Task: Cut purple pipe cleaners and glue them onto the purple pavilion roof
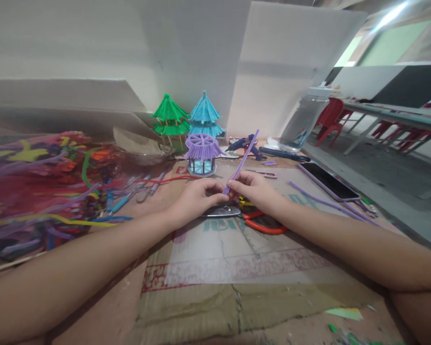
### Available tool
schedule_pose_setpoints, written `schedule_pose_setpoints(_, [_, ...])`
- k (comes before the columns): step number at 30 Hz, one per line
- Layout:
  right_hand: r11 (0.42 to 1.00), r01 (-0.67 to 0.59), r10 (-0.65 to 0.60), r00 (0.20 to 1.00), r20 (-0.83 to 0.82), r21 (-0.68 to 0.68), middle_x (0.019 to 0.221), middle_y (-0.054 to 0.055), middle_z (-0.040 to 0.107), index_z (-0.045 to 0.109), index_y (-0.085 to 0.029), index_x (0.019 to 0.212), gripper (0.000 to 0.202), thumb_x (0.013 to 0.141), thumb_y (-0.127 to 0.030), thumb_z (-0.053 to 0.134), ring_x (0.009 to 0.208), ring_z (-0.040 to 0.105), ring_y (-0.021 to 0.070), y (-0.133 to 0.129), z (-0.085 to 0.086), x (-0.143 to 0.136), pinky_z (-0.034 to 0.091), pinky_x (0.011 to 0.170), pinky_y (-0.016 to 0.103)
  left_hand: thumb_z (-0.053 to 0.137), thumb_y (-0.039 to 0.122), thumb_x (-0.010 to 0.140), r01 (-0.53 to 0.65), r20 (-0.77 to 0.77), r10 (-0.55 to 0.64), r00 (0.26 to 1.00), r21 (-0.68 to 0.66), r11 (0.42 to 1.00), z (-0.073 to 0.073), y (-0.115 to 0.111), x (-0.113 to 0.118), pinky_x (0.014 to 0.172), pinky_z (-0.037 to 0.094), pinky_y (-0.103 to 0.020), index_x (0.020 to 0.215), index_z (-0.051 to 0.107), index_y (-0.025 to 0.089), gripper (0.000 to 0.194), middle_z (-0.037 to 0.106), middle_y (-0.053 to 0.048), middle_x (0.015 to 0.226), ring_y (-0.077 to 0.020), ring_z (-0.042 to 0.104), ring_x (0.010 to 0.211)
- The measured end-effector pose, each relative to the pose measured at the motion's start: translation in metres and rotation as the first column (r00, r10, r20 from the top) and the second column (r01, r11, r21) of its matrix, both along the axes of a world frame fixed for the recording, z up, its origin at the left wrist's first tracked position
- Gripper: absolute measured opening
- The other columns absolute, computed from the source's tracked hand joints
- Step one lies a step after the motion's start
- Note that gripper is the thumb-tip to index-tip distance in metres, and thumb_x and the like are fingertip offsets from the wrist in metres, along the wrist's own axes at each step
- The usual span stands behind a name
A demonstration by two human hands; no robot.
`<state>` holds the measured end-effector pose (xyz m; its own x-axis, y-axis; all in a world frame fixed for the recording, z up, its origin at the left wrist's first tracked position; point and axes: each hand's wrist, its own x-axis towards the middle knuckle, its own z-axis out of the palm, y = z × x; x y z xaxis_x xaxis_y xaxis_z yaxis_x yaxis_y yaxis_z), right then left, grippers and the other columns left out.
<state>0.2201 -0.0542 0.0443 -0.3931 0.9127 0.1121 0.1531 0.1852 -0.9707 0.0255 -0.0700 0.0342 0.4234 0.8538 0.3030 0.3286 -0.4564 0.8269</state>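
A purple pipe cleaner (245, 158) slants up and to the right from between my fingertips. My right hand (253, 188) pinches it near its lower end. My left hand (205, 195) is closed at that same lower end, thumb and fingers together. Under my hands lie scissors (266, 230) with orange handles. Just beyond them stands a small pavilion model (203, 147) with an open-framed purple roof and a light blue base. Behind it are a green tiered-roof model (169, 112) and a blue one (204, 111).
Many coloured pipe cleaners (39, 182) are heaped at the left. A blue glue gun (244, 144), a clear water jug (305, 120) and a phone (328, 182) stand or lie at the back and right. Printed cardboard (201, 302) covers the work surface. Loose purple pipe cleaners (326, 202) lie at the right.
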Motion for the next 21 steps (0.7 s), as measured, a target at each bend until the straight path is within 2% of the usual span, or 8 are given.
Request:
schedule_pose_setpoints(6, [0.993,0.075,-0.081,0.995,0.058,0.094,0.064,-0.002,0.064,0.061,-0.019,0.077,0.030,0.077,-0.048,0.073,0.057,0.059,0.0126,-0.002,0.001,-0.001,0.050,0.056,0.027,0.060,0.033,0.090,0.037,-0.076,-0.033,0.997,0.049,0.998,0.004,-0.001,-0.001,0.077,0.049,-0.026,0.095,0.074,0.018,0.021,0.076,-0.001,0.091,-0.0166,0.066,0.082])
schedule_pose_setpoints(11, [0.990,0.077,-0.085,0.994,0.065,0.117,0.065,-0.002,0.064,0.062,-0.019,0.080,0.026,0.079,-0.043,0.071,0.056,0.059,0.0124,0.000,-0.003,0.000,0.049,0.055,0.026,0.047,0.038,0.096,-0.036,-0.173,0.045,0.984,0.057,0.998,0.012,-0.004,-0.002,0.069,0.045,-0.025,0.086,0.072,0.016,0.035,0.071,-0.001,0.079,-0.0159,0.060,0.072])
schedule_pose_setpoints(17, [0.986,0.069,-0.084,0.991,0.101,0.150,0.065,-0.001,0.065,0.062,-0.019,0.080,0.026,0.081,-0.044,0.070,0.057,0.060,0.0132,0.000,-0.006,0.001,0.049,0.055,0.026,0.047,0.039,0.094,-0.036,-0.130,0.035,0.991,-0.005,0.999,0.014,-0.004,-0.002,0.064,0.042,-0.025,0.073,0.067,0.015,0.037,0.065,0.000,0.070,-0.0148,0.056,0.066])
schedule_pose_setpoints(21, [0.987,0.064,-0.081,0.990,0.115,0.149,0.065,-0.001,0.065,0.063,-0.019,0.080,0.027,0.081,-0.045,0.070,0.058,0.060,0.0135,-0.001,-0.005,0.000,0.049,0.055,0.026,0.051,0.036,0.092,-0.039,-0.125,0.035,0.992,-0.038,0.999,0.014,-0.004,-0.002,0.066,0.045,-0.024,0.084,0.073,0.016,0.031,0.072,-0.001,0.078,-0.0159,0.061,0.071])
